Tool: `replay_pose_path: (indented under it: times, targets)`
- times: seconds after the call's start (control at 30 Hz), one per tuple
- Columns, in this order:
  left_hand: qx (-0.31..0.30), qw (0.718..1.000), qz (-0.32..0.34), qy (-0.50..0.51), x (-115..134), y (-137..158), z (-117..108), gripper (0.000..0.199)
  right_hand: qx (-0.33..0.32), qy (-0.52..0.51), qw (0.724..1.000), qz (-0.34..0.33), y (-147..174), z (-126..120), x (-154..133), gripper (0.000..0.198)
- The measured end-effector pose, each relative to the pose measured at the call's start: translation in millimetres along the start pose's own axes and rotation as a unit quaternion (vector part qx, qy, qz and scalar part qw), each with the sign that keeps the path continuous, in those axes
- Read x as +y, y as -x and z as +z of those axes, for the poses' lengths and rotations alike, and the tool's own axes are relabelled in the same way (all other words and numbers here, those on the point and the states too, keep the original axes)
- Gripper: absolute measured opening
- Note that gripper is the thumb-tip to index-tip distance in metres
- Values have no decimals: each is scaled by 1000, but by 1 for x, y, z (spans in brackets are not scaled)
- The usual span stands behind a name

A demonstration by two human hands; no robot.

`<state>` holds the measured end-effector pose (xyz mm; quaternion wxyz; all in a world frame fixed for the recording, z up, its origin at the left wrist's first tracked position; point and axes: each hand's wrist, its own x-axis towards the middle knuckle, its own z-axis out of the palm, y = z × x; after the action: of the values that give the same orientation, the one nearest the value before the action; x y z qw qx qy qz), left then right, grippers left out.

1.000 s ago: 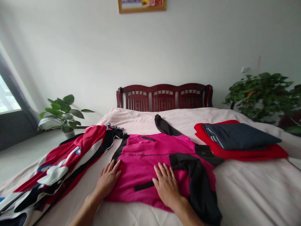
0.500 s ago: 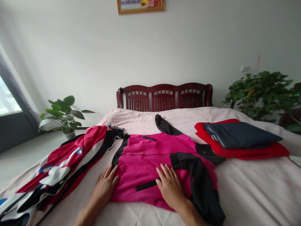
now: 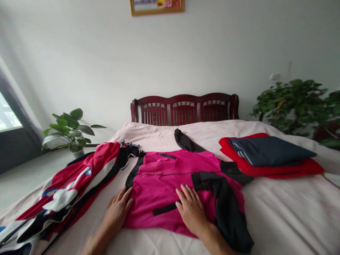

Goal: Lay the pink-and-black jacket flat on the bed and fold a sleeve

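A magenta jacket (image 3: 162,184) with black sleeves, hem and collar lies flat on its side across the bed, collar toward the right. One black sleeve (image 3: 228,205) is bent down over the jacket's right part; the other sleeve (image 3: 187,141) sticks out at the far side. My left hand (image 3: 118,205) rests at the jacket's hem, fingers stretched along the left edge. Flat on the jacket's near front, my right hand (image 3: 191,205) has its fingers extended beside a black pocket strip (image 3: 164,209). Neither hand grips the cloth.
Left of the jacket lies a loose heap of red, white and navy clothes (image 3: 82,177). Folded navy clothing (image 3: 271,150) sits on folded red clothing (image 3: 289,170) at the right. Behind the pale pink bedspread (image 3: 278,209) stands a dark red wooden headboard (image 3: 184,109). Potted plants (image 3: 70,127) flank the bed.
Both hands stay in nearly the same place on the jacket. The whole view has shifted very slightly; the clothes have not visibly moved.
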<state>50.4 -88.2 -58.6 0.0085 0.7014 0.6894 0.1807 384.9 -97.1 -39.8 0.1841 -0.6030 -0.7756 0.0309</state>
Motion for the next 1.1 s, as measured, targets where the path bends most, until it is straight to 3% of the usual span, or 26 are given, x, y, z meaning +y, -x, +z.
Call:
replay_pose_path:
  times: [1.1]
  targets:
    - [30, 999, 17, 31, -11, -1, 7, 52, 18, 2, 1000, -3, 0, 5, 1, 50]
